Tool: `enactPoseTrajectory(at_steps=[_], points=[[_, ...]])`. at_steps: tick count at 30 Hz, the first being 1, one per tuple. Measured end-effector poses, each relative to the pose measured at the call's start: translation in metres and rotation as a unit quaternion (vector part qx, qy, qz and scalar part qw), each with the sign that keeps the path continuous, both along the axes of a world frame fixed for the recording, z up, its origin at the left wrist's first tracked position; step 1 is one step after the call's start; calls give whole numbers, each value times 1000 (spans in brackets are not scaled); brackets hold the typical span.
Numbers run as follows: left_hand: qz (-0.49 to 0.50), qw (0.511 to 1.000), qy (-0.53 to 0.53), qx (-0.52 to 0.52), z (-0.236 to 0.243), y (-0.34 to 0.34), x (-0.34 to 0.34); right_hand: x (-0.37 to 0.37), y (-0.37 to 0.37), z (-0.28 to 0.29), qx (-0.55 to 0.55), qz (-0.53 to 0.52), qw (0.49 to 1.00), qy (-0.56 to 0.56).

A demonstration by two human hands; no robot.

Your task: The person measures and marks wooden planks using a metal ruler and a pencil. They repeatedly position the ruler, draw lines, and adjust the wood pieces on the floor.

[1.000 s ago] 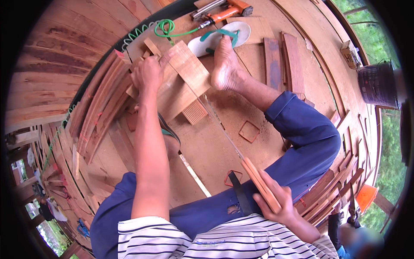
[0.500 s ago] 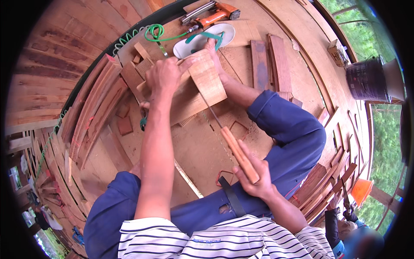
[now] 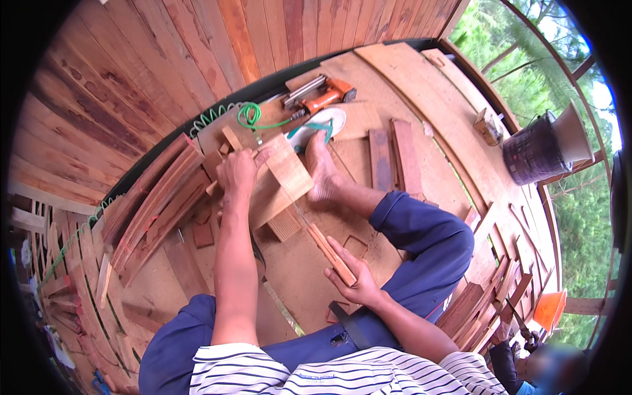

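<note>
A pale wooden block (image 3: pixel 289 170) with a broad flat end lies tilted on other pieces of wood in front of me. My left hand (image 3: pixel 237 172) is closed over the far left part of the block and presses on it. My right hand (image 3: pixel 352 273) is wrapped loosely round the straight wooden handle of a saw (image 3: pixel 329 253), fingers partly spread. Its thin dark blade runs from the handle to the lower edge of the pale block, seen nearly edge-on, so its teeth cannot be made out. My bare foot (image 3: pixel 320 174) rests against the block's right side.
Beyond the foot lie a sandal (image 3: pixel 329 125) and an orange nail gun (image 3: pixel 329 95) with a green hose (image 3: pixel 250 117). Curved reddish planks (image 3: pixel 155 197) are stacked at left, two dark boards (image 3: pixel 393 158) at right. A dark bucket (image 3: pixel 536 151) stands far right; another person (image 3: pixel 510 359) is low right.
My right hand has pushed the saw forward, so less blade shows between handle and block. My left hand keeps its hold on the block. The view has tilted, showing more of the plank wall.
</note>
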State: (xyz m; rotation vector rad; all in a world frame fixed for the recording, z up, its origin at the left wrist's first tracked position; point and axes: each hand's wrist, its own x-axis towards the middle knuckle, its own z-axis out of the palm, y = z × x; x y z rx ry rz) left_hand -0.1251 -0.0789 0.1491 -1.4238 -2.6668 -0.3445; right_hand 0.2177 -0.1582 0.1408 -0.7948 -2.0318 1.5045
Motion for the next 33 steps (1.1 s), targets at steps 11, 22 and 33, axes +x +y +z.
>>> enactPoseTrajectory(at_steps=[11,22,33], points=[[-9,999,-36,-5,-21,8,-5,-4,-5,1,-22,-25,999,14],[-20,999,-38,16,-33,16,0,-8,-14,7,-37,-54,998,-11],[-9,999,-49,13,-39,17,-1,-9,-18,10,-19,-67,997,-14]])
